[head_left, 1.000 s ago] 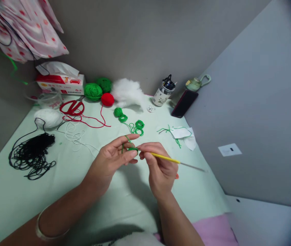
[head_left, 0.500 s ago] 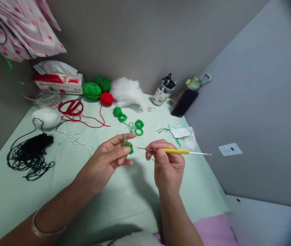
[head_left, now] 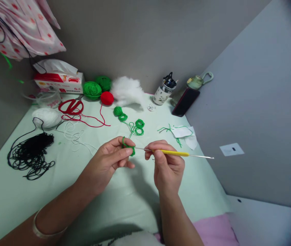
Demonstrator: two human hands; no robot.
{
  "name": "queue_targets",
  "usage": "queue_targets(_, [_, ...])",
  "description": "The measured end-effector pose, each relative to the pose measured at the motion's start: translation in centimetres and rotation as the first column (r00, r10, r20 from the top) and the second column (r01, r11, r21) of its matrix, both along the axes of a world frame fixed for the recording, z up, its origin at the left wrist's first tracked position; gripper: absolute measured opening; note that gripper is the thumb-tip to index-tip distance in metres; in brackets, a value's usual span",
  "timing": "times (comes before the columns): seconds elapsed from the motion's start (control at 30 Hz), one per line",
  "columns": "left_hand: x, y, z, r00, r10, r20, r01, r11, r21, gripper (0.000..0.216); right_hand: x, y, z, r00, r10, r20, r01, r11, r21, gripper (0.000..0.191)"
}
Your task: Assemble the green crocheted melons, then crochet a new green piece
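My left hand point(head_left: 109, 162) pinches a small green crochet piece point(head_left: 130, 149), with green yarn looped over its index finger. My right hand point(head_left: 167, 165) grips a crochet hook with a yellow handle point(head_left: 172, 153). The hook's metal tip points left and touches the green piece. A green strand runs back from the piece to loose green yarn coils point(head_left: 137, 126) on the pale green table point(head_left: 19, 198).
At the back stand green yarn balls point(head_left: 92, 89), a red ball point(head_left: 107, 98), white stuffing point(head_left: 127, 91), a tissue box point(head_left: 59, 82), red scissors point(head_left: 70, 107), a jar point(head_left: 162, 94) and a phone point(head_left: 185, 101). Black yarn point(head_left: 31, 155) and white yarn point(head_left: 46, 117) lie left.
The hook pulled out to the right half a second ago and has come back left, its tip now at the green piece. My left index finger has curled down.
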State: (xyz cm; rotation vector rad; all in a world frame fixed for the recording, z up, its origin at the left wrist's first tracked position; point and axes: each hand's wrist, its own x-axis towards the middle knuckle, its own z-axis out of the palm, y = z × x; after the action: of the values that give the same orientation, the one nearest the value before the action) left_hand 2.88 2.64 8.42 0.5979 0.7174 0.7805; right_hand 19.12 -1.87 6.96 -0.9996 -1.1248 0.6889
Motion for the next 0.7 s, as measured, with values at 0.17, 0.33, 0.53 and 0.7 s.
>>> queue_targets(0.17, [-0.05, -0.12, -0.02, 1.0, -0.018, 0.005, 0.018, 1.0, 0.0, 0.012, -0.06, 0.0, -0.1, 1.0, 0.009, -0.02, -0.009, 1.0, 0.004, 0.014])
queue_targets(0.33, [0.03, -0.06, 0.03, 1.0, -0.021, 0.0, 0.021, 1.0, 0.019, 0.012, -0.04, 0.07, -0.1, 1.0, 0.01, -0.011, -0.01, 1.0, 0.022, 0.015])
queue_targets(0.53, [0.29, -0.16, -0.3, 0.998, 0.039, -0.055, -0.033, 0.994, 0.107, 0.012, -0.25, -0.37, 0.02, 0.974, -0.083, 0.208, 0.057, 0.99, 0.129, 0.02])
queue_targets(0.7, [0.43, -0.36, -0.31, 0.994, 0.066, -0.082, -0.051, 0.985, 0.165, 0.014, -0.55, -0.83, -0.05, 0.927, -0.129, 0.353, 0.052, 0.974, 0.218, 0.028])
